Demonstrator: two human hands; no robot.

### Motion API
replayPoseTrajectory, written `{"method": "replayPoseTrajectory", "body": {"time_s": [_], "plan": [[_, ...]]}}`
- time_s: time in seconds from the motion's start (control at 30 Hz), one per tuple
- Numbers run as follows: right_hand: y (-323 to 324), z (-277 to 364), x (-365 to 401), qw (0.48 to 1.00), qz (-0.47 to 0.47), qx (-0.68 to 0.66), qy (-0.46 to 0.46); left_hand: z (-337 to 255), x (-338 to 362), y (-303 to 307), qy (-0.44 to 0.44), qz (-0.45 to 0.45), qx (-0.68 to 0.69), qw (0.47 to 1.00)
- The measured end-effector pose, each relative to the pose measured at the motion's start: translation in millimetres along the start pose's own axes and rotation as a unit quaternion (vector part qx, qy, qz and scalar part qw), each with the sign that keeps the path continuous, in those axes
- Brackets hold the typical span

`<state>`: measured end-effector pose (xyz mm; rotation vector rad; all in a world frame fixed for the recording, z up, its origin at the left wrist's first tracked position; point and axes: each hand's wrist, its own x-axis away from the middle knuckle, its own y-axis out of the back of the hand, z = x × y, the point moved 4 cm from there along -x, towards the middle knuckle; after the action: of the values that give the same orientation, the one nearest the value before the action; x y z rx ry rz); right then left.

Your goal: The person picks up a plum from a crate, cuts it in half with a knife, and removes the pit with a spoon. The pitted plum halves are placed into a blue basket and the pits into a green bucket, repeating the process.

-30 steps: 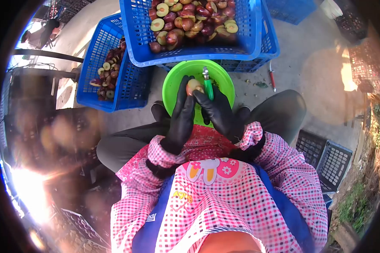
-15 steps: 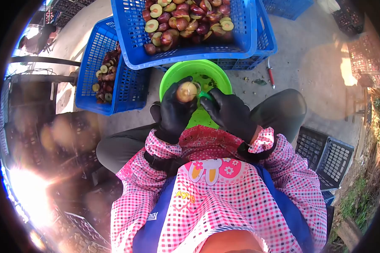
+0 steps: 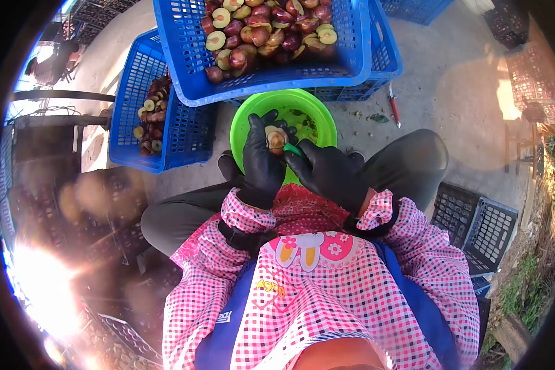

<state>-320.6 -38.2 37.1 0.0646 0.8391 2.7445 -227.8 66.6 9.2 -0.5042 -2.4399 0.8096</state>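
Observation:
In the head view, my black-gloved left hand (image 3: 263, 154) is closed around a pale, brownish-yellow plum (image 3: 276, 138), with some fingers curled behind it. My right hand (image 3: 336, 172), also gloved in black, grips a green-handled tool (image 3: 293, 150) whose tip meets the plum; the blade is too small to make out. Both hands are over the near part of a bright green bucket (image 3: 239, 117), where bits of peel or leaf lie at the bottom.
Beyond the bucket stands a blue crate (image 3: 271, 92) of cut plums, stacked on another. A second blue crate (image 3: 188, 139) with plums is at the left. A red-handled knife (image 3: 395, 113) lies on the concrete at the right. Black crates (image 3: 487, 234) sit behind my right knee.
The plum has turned in my left hand, and its fingers are more spread behind it. My right hand and the green-handled tool have shifted slightly down and left.

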Motion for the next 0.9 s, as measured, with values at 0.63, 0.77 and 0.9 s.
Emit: {"method": "replayPoseTrajectory", "body": {"time_s": [0.63, 0.77, 0.9], "plan": [[-12, -22, 0, 0.864, 0.272, -0.367, -0.210, -4, -8, -3, 0.028, -0.027, -0.202, 0.979], [-19, -27, 2, 0.833, 0.306, -0.407, -0.219, 5, -8, 5, -0.041, -0.043, -0.191, 0.980], [-35, -29, 5, 0.864, 0.232, -0.410, -0.176, -1, -8, 2, -0.041, -0.016, -0.166, 0.985]]}}
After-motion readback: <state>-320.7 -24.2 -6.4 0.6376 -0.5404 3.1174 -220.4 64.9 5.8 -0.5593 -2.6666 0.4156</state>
